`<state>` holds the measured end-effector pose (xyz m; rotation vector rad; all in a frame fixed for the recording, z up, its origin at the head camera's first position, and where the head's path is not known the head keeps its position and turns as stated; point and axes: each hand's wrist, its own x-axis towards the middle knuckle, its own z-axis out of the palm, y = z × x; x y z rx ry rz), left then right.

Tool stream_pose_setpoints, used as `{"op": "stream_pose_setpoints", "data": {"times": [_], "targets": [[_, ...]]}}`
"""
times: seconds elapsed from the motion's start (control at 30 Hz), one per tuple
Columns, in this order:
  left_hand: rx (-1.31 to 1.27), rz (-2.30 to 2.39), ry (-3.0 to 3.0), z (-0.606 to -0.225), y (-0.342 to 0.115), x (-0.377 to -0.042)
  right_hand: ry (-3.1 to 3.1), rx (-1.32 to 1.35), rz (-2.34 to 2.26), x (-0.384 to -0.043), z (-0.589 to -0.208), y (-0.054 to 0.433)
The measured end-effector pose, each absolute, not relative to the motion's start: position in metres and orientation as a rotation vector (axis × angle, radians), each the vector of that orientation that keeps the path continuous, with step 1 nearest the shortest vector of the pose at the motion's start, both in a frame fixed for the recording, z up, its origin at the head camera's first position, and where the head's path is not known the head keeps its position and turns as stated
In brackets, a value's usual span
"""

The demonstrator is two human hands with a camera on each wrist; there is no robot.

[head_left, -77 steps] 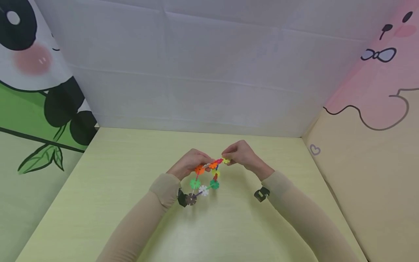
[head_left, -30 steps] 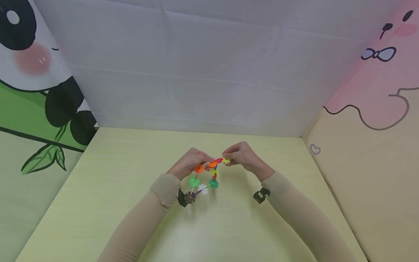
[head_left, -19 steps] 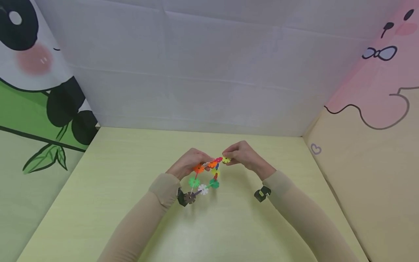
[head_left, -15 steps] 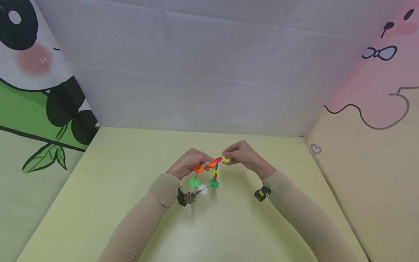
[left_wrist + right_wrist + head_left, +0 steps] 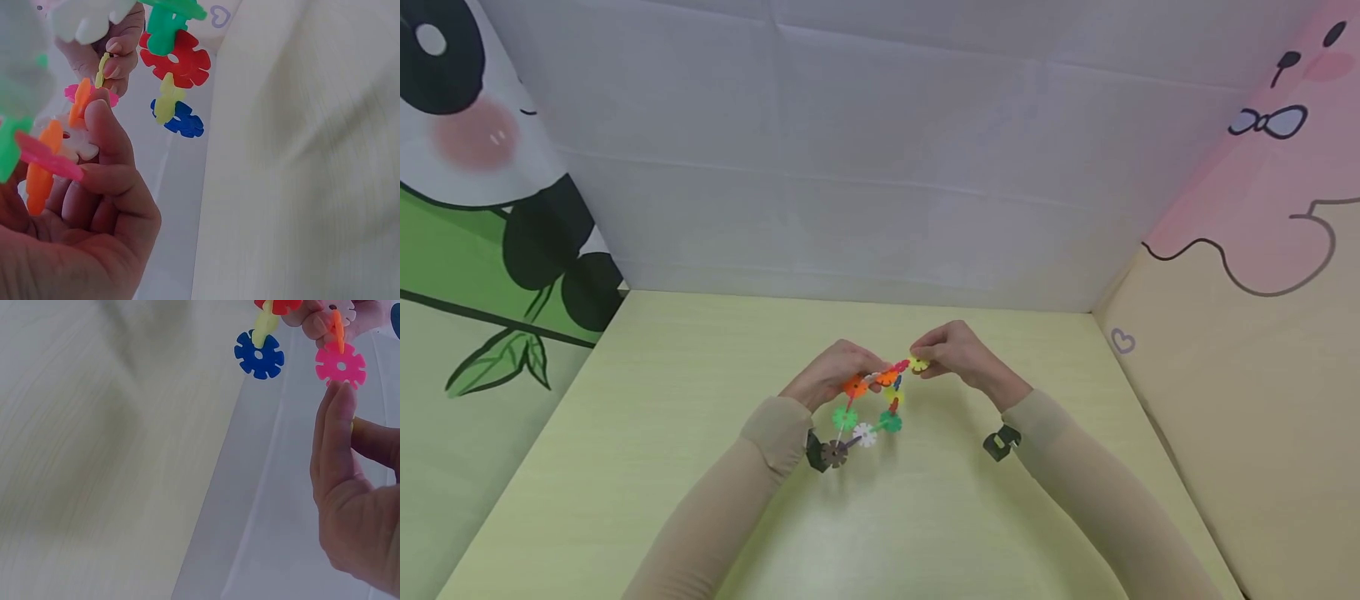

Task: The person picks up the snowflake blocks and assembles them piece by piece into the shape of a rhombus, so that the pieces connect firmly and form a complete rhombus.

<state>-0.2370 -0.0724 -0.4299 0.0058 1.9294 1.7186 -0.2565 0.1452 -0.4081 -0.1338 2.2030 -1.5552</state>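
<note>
Above the table, a chain of colourful plastic snowflake discs bends into a loop, with a green disc (image 5: 845, 417), a white disc (image 5: 865, 434) and a brown disc (image 5: 834, 454) along its lower side. My left hand (image 5: 835, 371) grips the chain near an orange disc (image 5: 42, 169) and a white disc (image 5: 76, 140). With thumb and fingers, my right hand (image 5: 958, 358) pinches a yellow disc (image 5: 919, 365) at a pink disc (image 5: 341, 365); the right wrist view mostly hides the yellow one. A blue disc (image 5: 259, 355) ends the other side, apart from the pink disc.
The pale wooden table (image 5: 700, 467) runs back to a white cloth wall (image 5: 880, 208). Side panels carry a panda print (image 5: 482, 133) on the left and a pink cartoon print (image 5: 1262, 208) on the right. Black wrist cameras sit under both sleeves.
Both hands stay in nearly the same place with the same grips. The yellow disc in the right hand has risen and tilted very slightly.
</note>
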Motion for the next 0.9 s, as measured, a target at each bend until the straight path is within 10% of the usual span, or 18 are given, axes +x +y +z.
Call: {"op": "stream_pose_setpoints", "data": {"times": [0.9], "targets": [[-0.061,1.731,1.978,-0.4281,-0.0665,-0.2332,2.301,-0.07,-1.562,-0.253,-0.407,0.1376]]}}
